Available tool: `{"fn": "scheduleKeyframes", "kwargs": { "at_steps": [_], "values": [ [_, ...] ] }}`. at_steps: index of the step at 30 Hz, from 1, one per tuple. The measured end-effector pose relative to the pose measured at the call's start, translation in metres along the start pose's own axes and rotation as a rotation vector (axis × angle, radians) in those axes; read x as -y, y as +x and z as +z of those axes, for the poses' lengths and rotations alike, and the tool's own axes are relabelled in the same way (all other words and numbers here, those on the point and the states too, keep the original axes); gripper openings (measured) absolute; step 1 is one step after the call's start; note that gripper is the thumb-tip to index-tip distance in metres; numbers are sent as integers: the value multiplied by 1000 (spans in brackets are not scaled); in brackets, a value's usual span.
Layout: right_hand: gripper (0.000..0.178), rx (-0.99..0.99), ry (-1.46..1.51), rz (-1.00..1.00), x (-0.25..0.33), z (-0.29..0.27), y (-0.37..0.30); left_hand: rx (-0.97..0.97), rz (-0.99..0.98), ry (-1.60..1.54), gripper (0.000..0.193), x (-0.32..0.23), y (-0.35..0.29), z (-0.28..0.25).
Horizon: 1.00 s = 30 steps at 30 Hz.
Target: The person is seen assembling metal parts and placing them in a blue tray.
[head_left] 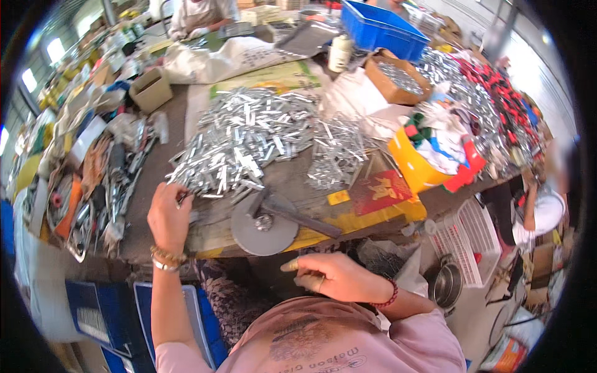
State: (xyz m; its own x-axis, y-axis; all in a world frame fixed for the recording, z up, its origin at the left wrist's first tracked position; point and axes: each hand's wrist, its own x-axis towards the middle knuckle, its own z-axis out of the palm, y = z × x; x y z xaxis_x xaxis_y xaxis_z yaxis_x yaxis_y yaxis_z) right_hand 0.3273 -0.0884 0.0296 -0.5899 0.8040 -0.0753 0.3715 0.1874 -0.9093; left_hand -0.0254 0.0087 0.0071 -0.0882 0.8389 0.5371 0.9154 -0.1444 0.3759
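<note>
A heap of shiny metal pieces (249, 133) is spread over the table in front of me. At the heap's near left edge, my left hand (169, 217) has its fingertips pinched together. Whatever lies between them is too small and hidden to name. My right hand (336, 278) hovers before my body at the table's near edge. Its index finger, with a yellowish cover on the tip, points left, and I see nothing held in it. Between the hands, a hammer (298, 214) rests across a round grey metal disc (264, 233). Thin metal pins (336, 149) form a smaller pile to the right.
Tools and cloths (106, 180) crowd the left side. On the right stand a yellow container (413, 163) of rags, a cardboard box (398, 93) of metal parts and a blue crate (382, 28). One person (202, 15) works opposite; another (538, 208) is at far right.
</note>
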Motion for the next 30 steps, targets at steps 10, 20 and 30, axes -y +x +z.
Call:
{"fn": "scheduleKeyframes", "kwargs": {
  "at_steps": [10, 20, 30],
  "values": [
    [15, -604, -918, -161, -44, -114, 35, 261, 37, -285, 15, -69, -40, -36],
    [14, -590, -905, 11, -70, -121, 22, 392, 144, -367, 17, -74, -55, -9],
    [45, -466, -1056, 289, -73, -144, 12, 388, 93, -399, 17, -76, -47, -17]
  ]
}}
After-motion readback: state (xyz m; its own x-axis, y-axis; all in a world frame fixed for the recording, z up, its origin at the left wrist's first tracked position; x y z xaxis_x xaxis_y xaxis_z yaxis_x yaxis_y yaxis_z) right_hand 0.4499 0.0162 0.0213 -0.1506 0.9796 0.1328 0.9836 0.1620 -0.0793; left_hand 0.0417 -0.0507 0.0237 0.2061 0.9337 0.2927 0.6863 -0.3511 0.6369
